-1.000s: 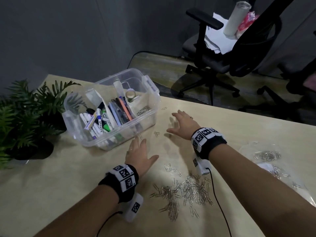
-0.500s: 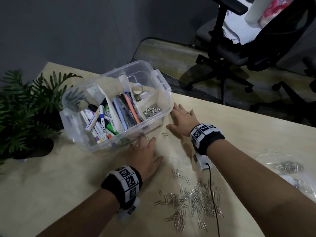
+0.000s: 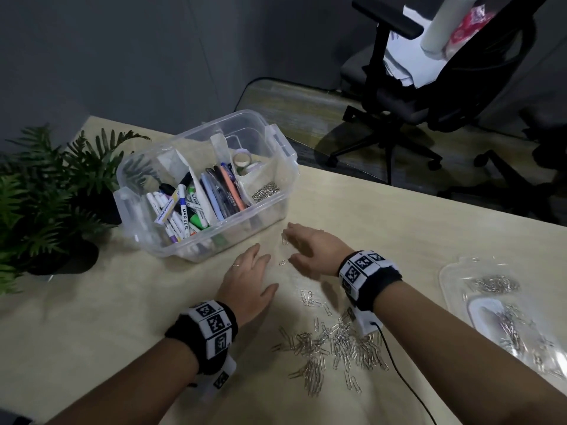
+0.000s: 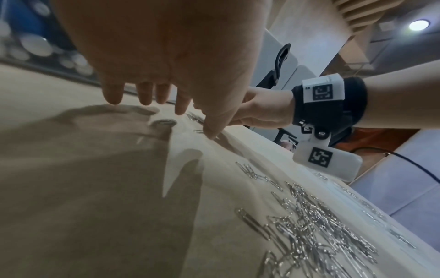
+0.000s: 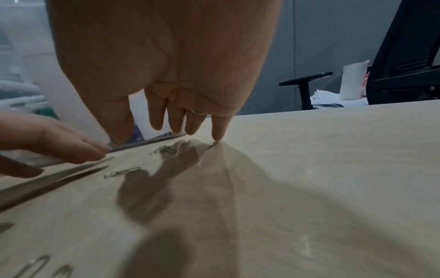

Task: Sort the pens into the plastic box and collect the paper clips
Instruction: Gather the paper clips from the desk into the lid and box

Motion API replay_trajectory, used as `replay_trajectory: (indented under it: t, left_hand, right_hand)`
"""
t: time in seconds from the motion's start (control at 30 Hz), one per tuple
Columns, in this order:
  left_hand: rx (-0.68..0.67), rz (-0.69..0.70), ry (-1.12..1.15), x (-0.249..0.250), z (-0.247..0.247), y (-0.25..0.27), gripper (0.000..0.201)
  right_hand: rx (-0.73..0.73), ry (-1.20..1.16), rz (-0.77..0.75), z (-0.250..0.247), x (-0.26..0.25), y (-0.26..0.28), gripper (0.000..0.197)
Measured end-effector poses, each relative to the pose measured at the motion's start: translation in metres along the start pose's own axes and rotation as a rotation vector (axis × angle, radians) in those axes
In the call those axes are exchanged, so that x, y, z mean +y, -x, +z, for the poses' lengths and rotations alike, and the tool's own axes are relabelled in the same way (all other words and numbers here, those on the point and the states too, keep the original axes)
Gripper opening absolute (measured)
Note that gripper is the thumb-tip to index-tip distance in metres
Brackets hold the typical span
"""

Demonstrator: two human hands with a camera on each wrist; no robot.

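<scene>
Both hands have come closer together in front of the plastic box (image 3: 277, 167) since a second ago, and the right hand has drawn back from the far side toward the two loose clips. Left hand (image 3: 248, 282) lies low over the table (image 3: 92, 317), palm down, fingers straight and a little spread, thumb out to the side; it holds nothing. Right hand (image 3: 313, 248) is also palm down, fingers relaxed and pointing down, and in the right wrist view the little finger tip touches the table while the other fingers are just above it. It holds nothing too.

Two single paper clips (image 3: 283, 261) lie on the table just in front of the box, between the two hands; one is near the right fingertips. A big heap of paper clips (image 3: 337, 342) lies further from the box, toward the person, between the two wrists. More clips (image 3: 266, 191) are already inside the box, in its right compartment. Pens and markers (image 3: 184, 210) fill the middle and left compartments of the box, and rolls of tape (image 3: 242, 159) sit at its back.

To the left of the box stands a green plant (image 3: 46, 194). Well to the right of the box lie clear plastic bags (image 3: 497, 305) with clips in them
</scene>
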State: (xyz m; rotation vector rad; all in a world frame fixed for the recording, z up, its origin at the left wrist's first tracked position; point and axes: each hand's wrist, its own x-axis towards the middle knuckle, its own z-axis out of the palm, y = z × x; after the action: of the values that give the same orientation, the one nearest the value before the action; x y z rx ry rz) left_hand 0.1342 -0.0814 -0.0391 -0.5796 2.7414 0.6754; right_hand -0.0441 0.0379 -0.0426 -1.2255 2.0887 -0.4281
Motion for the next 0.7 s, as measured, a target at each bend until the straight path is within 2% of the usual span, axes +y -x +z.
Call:
replay_trajectory:
  t: [0.07, 0.2, 0.47, 0.53, 0.6, 0.7]
  left_hand:
    - [-0.096, 0.012, -0.064, 0.0, 0.002, 0.001, 0.07]
    - [-0.203, 0.15, -0.122, 0.008, 0.007, 0.008, 0.069]
    - [-0.34, 0.359, 0.012, 0.024, 0.028, 0.034, 0.056]
    - [-0.309, 0.363, 0.07, 0.026, 0.033, 0.04, 0.052]
    - [-0.221, 0.315, 0.098, 0.028, 0.033, 0.041, 0.055]
    - [-0.134, 0.265, 0.004, 0.039, 0.031, 0.032, 0.068]
  right_hand:
    - [-0.068, 0.088, -0.014, 0.007, -0.003, -0.002, 0.07]
    - [-0.145, 0.26, -0.037, 0.016, -0.007, 0.011, 0.069]
    - [-0.183, 0.218, -0.06, 0.045, 0.004, 0.096, 0.065]
    - [-0.178, 0.176, -0.052, 0.055, 0.004, 0.119, 0.061]
    - [-0.127, 0.094, -0.012, 0.059, 0.005, 0.135, 0.057]
    - [0.085, 0.031, 0.05, 0.057, 0.013, 0.153, 0.057]
